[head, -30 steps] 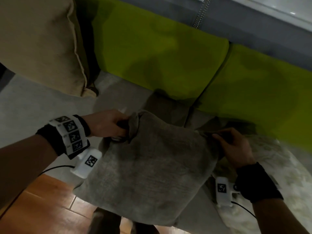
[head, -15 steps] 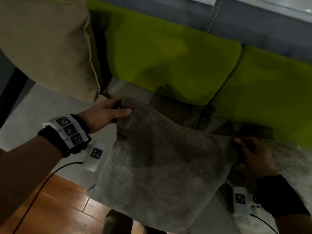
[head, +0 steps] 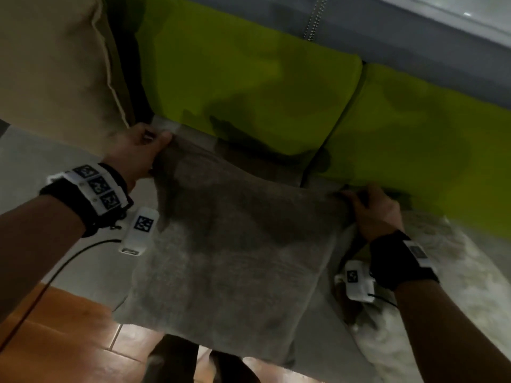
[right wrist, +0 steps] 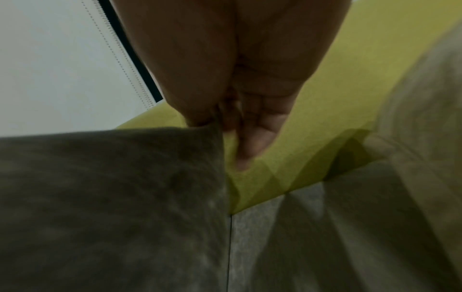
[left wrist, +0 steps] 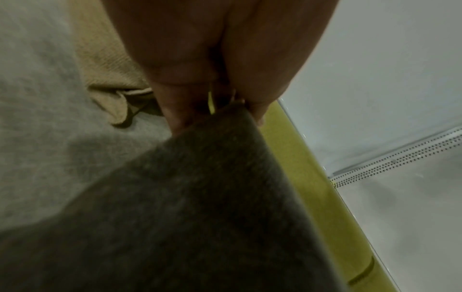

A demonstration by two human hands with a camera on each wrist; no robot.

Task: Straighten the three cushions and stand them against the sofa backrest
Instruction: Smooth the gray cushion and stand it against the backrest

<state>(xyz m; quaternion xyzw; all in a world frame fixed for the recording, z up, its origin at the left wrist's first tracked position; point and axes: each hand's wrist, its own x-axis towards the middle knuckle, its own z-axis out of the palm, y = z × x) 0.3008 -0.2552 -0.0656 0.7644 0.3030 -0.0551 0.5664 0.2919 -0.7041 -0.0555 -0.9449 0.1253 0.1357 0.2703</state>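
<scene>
The left hand [head: 135,153] and right hand [head: 373,211] each pinch a top corner of the grey cushion [head: 235,252], holding it over the grey seat [head: 30,158], its top edge near the green backrest [head: 249,87]. The left wrist view shows the beige cushion's [head: 52,64] bottom corner (on the seat); the head view shows a pale cushion [head: 456,286] lying rightward.

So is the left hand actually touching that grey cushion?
Touching. In the left wrist view the left hand pinches a top corner of the grey cushion between its fingertips.
</scene>
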